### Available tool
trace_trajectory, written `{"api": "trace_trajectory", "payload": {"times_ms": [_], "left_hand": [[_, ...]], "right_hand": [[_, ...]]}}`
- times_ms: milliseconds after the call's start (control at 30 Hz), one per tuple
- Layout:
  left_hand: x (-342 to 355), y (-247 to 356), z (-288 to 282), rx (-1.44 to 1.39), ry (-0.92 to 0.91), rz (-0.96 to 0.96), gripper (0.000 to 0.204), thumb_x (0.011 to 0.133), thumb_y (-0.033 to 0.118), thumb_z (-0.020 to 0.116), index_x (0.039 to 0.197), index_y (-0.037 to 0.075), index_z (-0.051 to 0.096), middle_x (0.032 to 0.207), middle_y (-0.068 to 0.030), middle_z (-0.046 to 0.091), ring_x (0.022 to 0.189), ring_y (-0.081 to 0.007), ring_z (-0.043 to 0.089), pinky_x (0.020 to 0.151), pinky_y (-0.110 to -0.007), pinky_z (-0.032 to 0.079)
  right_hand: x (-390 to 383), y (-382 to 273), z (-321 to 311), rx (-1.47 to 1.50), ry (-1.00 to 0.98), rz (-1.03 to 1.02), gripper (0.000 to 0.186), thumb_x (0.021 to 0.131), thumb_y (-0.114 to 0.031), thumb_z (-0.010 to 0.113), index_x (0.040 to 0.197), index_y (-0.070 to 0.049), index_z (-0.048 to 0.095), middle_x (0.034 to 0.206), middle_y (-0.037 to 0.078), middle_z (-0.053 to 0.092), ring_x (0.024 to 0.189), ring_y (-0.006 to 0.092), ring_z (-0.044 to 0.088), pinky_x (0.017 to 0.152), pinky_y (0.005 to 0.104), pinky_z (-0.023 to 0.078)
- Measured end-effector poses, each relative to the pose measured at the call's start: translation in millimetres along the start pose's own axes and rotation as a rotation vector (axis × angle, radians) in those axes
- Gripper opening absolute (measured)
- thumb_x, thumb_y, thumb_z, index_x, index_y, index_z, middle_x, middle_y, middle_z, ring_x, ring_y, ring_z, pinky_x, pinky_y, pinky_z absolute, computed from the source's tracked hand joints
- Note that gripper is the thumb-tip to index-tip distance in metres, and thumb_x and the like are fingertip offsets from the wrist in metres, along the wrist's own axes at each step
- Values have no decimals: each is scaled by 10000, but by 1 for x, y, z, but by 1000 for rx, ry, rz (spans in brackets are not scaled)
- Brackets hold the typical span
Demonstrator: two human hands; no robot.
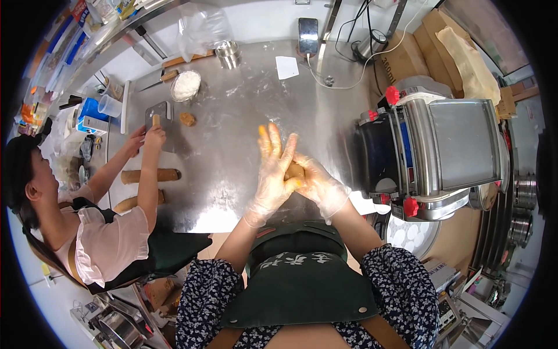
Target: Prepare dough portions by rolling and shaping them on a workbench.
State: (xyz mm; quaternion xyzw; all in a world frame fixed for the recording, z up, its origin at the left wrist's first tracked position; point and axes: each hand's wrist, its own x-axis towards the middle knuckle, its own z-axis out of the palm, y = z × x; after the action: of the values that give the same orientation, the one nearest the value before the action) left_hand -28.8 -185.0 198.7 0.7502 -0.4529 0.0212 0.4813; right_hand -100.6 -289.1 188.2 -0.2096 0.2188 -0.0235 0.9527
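Observation:
My left hand (270,171) and my right hand (314,180) wear clear plastic gloves, orange smudges on the left. Between them, over the steel table (232,145), is a brown dough lump (294,171). My right hand is curled around it; my left has its fingers stretched apart, palm and thumb against it. To the left, a co-worker's hands (152,138) are at a scraper (160,116), beside a small dough piece (187,118) and two dough logs (148,175).
A roller machine with red knobs (442,148) stands at the right. Along the back are a flour bowl (186,86), steel rings (227,55), a cabled phone (308,36) and cardboard boxes (415,61). A co-worker (93,244) is close on my left.

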Motion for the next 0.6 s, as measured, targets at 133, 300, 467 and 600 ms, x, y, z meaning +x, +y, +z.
{"api": "trace_trajectory", "payload": {"times_ms": [133, 300, 467, 600], "left_hand": [[-18, -5, 23, -742, 166, -361, 487, 1013, 26, 469, 1496, 85, 446, 1486, -242, 472, 1367, -312, 482, 1111, -353, 395], [-19, 4, 18, -336, -17, -349, 507, 975, 58, 545, 1477, 104, 483, 1447, -223, 525, 1351, -296, 500, 1121, -352, 378], [-18, -3, 6, -316, -45, -131, 528, 903, -16, 584, 1420, 80, 540, 1409, -232, 555, 1271, -315, 575, 1072, -385, 435], [-31, -3, 33, -802, 290, -479, 388, 982, 8, 535, 1367, 16, 581, 1287, -118, 671, 1166, -178, 628, 1008, -302, 470]], "right_hand": [[3, 16, 4, 40, -57, 25, 420, 1034, -208, 505, 1400, -3, 478, 1278, 107, 599, 1168, 187, 593, 999, 314, 495], [4, 23, -14, 69, 121, -180, 417, 1050, -173, 451, 1439, -23, 446, 1294, 103, 593, 1165, 182, 595, 1011, 318, 492], [11, 10, -27, 122, -254, 75, 382, 1069, -236, 428, 1392, -40, 480, 1297, 116, 589, 1198, 197, 580, 1026, 332, 490], [0, 48, -10, 126, -44, -299, 511, 1047, -327, 481, 1458, -30, 410, 1462, 169, 474, 1363, 275, 453, 1153, 411, 371]]}}
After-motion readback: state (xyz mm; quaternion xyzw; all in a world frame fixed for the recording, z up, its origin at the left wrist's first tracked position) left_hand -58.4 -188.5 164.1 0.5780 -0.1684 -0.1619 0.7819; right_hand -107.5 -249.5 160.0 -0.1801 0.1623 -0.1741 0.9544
